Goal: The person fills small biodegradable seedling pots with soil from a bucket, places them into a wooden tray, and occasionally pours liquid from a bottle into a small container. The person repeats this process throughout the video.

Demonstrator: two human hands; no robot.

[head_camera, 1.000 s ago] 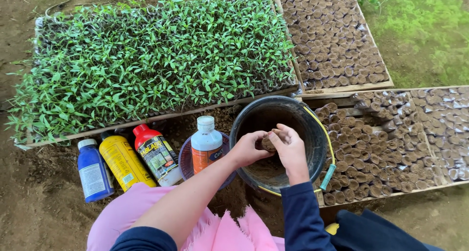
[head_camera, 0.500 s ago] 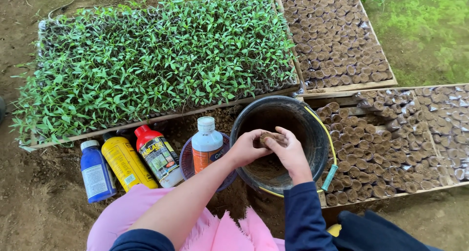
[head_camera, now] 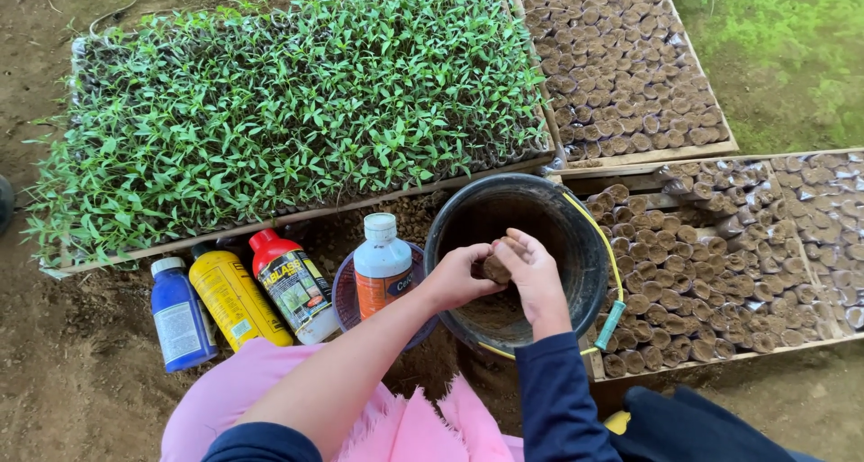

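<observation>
Over the black bucket (head_camera: 585, 237), my left hand (head_camera: 454, 278) and my right hand (head_camera: 533, 273) are pressed together around a small soil-filled seedling pot (head_camera: 495, 266). Both hands grip it from opposite sides, above the brown soil in the bucket's bottom. The bucket has a yellow handle with a green grip (head_camera: 605, 325) hanging on its right side.
A wooden tray of green seedlings (head_camera: 288, 111) lies behind. Trays of soil-filled pots (head_camera: 630, 66) (head_camera: 720, 255) lie to the right. A blue bottle (head_camera: 175, 313), yellow bottle (head_camera: 232, 298), red-capped bottle (head_camera: 288, 282) and white bottle (head_camera: 382, 262) stand left of the bucket.
The hands have shifted slightly around the small pot, turning it between the fingers. The view has moved a little; nothing else differs.
</observation>
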